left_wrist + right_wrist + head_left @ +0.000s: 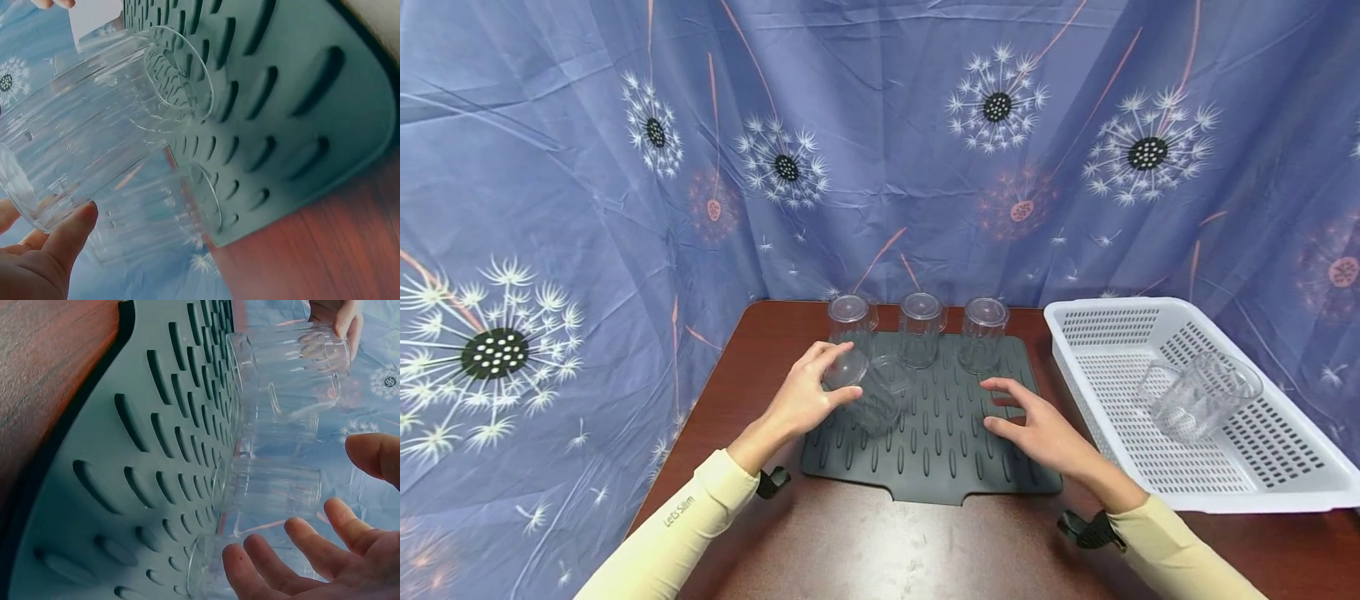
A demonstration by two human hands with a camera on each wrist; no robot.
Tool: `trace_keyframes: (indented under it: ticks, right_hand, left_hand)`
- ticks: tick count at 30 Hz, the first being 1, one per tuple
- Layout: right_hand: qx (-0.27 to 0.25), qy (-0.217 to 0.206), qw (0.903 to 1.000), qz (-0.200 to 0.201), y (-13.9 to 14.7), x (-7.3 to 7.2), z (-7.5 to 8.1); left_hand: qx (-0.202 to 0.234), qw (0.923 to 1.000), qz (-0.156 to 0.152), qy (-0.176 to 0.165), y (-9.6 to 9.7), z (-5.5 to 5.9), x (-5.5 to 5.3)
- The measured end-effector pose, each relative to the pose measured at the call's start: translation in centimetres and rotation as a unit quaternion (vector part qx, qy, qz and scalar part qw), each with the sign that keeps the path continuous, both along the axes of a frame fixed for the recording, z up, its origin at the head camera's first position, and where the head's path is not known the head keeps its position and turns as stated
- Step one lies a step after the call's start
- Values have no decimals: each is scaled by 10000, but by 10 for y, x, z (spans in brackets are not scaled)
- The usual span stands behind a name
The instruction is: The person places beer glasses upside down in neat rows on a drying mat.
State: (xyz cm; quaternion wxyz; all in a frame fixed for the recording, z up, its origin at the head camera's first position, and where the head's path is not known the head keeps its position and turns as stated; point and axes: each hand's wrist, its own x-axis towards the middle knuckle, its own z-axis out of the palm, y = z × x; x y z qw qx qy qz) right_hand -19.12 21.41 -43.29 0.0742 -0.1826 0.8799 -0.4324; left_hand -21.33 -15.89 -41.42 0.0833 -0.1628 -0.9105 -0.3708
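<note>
My left hand grips a clear glass mug near its base, thumb on one side and fingers on the other. Upside down, the mug has its rim at the dark grey ridged mat; whether the rim fully rests there I cannot tell. Its handle shows in the right wrist view. Over the mat's right part, my right hand holds nothing, its fingers spread and loosely bent. Behind the hands, three more glass mugs stand upside down in a row: left, middle and right.
To the right stands a white perforated plastic basket, with one glass mug lying tilted inside. The mat lies on a reddish-brown wooden table. A blue dandelion-print curtain hangs behind and to both sides.
</note>
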Motion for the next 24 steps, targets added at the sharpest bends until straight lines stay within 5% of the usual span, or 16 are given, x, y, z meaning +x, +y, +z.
trace_keyframes:
  ticks: [24]
  right_hand:
    - [448, 1079, 9931, -112, 28, 10, 24]
  left_hand:
    - [-351, 9989, 291, -52, -17, 1, -17]
